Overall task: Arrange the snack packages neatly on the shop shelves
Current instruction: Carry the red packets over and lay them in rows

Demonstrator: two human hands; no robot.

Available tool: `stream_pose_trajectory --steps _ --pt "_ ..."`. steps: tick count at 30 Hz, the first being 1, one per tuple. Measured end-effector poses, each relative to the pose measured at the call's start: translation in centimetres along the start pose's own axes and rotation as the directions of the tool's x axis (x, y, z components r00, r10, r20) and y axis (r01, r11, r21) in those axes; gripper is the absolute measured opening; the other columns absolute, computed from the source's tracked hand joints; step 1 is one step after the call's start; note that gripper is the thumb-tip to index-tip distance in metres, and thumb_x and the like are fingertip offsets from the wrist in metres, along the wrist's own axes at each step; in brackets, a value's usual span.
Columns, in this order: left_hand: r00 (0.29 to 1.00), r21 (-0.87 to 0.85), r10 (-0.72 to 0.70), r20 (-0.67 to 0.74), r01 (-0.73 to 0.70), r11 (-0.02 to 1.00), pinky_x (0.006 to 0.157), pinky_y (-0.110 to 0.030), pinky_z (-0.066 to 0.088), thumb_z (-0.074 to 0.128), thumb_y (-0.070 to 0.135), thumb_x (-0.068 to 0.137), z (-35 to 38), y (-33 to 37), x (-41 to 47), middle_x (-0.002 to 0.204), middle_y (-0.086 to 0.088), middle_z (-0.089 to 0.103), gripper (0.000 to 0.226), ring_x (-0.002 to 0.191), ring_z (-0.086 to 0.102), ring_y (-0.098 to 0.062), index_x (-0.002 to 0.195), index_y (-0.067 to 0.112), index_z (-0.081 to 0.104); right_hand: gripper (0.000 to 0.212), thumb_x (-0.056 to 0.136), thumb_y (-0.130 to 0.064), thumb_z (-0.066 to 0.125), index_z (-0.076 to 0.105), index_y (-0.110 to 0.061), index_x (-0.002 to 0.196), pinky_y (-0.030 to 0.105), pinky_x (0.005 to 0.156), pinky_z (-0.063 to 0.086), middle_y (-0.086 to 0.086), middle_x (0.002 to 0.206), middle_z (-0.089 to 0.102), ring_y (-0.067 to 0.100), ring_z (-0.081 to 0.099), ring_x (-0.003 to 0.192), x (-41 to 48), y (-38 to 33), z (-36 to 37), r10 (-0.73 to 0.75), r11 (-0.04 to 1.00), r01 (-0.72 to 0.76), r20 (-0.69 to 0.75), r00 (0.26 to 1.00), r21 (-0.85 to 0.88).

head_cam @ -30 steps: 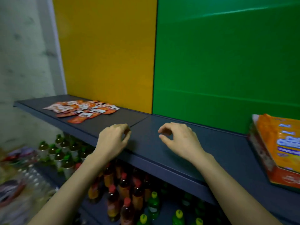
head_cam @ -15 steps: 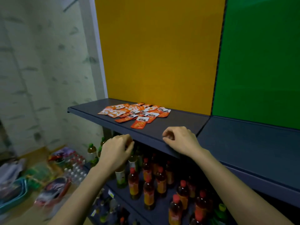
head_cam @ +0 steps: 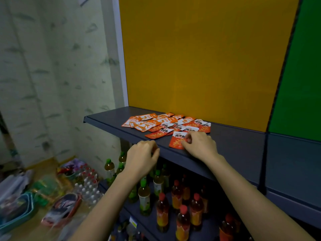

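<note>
Now | shelf [head_cam: 111, 120]: orange packets [head_cam: 156, 124] lie flat, overlapping, toward its back | right hand [head_cam: 199, 145] pinches nearest packet [head_cam: 177, 142] by shelf's front edge | left hand [head_cam: 141, 157] loosely curled, empty, at shelf's front edge | bottles [head_cam: 196, 211] stand below shelf | change: right hand, earlier clear of the packets, has reached one

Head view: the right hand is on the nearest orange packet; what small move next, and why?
Probably draw the nearest packet, pinched by the right hand, back beside the pile: it lies askew near the shelf front, and the pile is scattered.
</note>
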State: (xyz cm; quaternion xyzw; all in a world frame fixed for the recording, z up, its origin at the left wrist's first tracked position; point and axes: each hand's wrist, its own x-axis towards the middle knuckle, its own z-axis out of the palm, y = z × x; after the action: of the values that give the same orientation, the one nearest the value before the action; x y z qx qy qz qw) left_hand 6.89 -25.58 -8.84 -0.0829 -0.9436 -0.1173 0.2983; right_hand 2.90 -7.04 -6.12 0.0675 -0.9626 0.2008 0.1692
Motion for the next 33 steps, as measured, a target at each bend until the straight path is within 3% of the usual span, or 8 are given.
stream_pose_trajectory --steps 5,12,18,22,26,30,33 --pt "0.999 -0.02 -0.013 0.039 0.014 1.0 0.079 -0.035 0.046 0.043 0.038 0.093 2.0 -2.9 5.1 0.108 -0.002 0.065 0.027 0.105 0.055 -0.022 0.101 0.018 0.059 0.047 0.087 -0.055 0.048 0.055 -0.018 0.115 0.033 0.074 0.037 0.002 0.12 0.059 0.026 0.054 0.111 3.5 -0.8 1.6 0.041 0.994 -0.038 0.027 0.999 -0.107" --pt "0.997 -0.095 0.0 0.082 0.008 0.995 0.079 -0.033 0.044 0.046 0.041 0.092 4.9 -6.4 9.8 0.111 -0.003 0.062 0.03 0.108 0.052 -0.021 0.103 0.017 0.059 0.052 0.085 -0.058 0.048 0.053 -0.019 0.121 0.034 0.078 0.041 0.0 0.123 0.056 0.023 0.052 0.114 5.5 -1.6 2.7 0.09 0.985 -0.088 0.004 0.996 -0.148" --pt "1.0 -0.047 -0.008 0.028 0.01 0.999 0.079 -0.033 0.044 0.048 0.061 0.083 7.0 -6.0 11.7 0.106 -0.005 0.059 0.053 0.105 0.051 -0.022 0.099 0.012 0.061 0.072 0.078 -0.072 0.044 0.045 -0.015 0.123 0.036 0.082 0.044 0.005 0.127 0.051 0.026 0.051 0.115 5.1 -1.8 3.5 0.199 0.955 -0.211 -0.079 0.977 -0.211" --pt "0.989 -0.003 -0.003 0.151 0.004 1.0 0.08 -0.037 0.045 0.05 0.071 0.074 8.0 -5.9 12.5 0.106 -0.008 0.056 0.066 0.104 0.052 -0.026 0.098 0.01 0.061 0.084 0.072 -0.078 0.044 0.042 -0.013 0.125 0.036 0.081 0.046 0.006 0.128 0.05 0.025 0.051 0.115 4.9 -2.3 4.9 0.274 0.922 -0.292 -0.103 0.956 -0.254" --pt "0.976 -0.119 0.02 0.217 0.007 0.993 0.08 -0.035 0.042 0.057 0.071 0.07 8.5 -6.6 13.3 0.1 -0.01 0.057 0.064 0.1 0.052 -0.027 0.087 0.009 0.058 0.08 0.069 -0.076 0.052 0.044 -0.017 0.122 0.034 0.077 0.045 0.004 0.121 0.057 0.026 0.057 0.11 5.1 -2.3 5.5 0.352 0.905 -0.372 -0.129 0.927 -0.205" --pt "0.942 -0.232 0.05 0.333 0.03 0.972 0.085 -0.034 0.042 0.065 0.068 0.065 8.6 -7.3 14.3 0.11 -0.009 0.056 0.072 0.104 0.05 -0.024 0.105 0.009 0.055 0.076 0.07 -0.071 0.057 0.043 -0.019 0.124 0.036 0.083 0.045 0.005 0.123 0.059 0.029 0.056 0.114 5.2 -2.3 5.5 0.435 0.883 -0.444 -0.089 0.896 -0.153" --pt "0.924 -0.262 0.077 0.375 0.026 0.965 0.084 -0.035 0.045 0.068 0.066 0.063 8.6 -7.6 15.0 0.108 -0.006 0.058 0.071 0.1 0.051 -0.022 0.105 0.011 0.053 0.066 0.073 -0.068 0.058 0.047 -0.021 0.117 0.035 0.078 0.041 0.005 0.122 0.059 0.029 0.055 0.113 5.3 -2.3 5.4 0.476 0.867 -0.479 -0.056 0.877 -0.137"
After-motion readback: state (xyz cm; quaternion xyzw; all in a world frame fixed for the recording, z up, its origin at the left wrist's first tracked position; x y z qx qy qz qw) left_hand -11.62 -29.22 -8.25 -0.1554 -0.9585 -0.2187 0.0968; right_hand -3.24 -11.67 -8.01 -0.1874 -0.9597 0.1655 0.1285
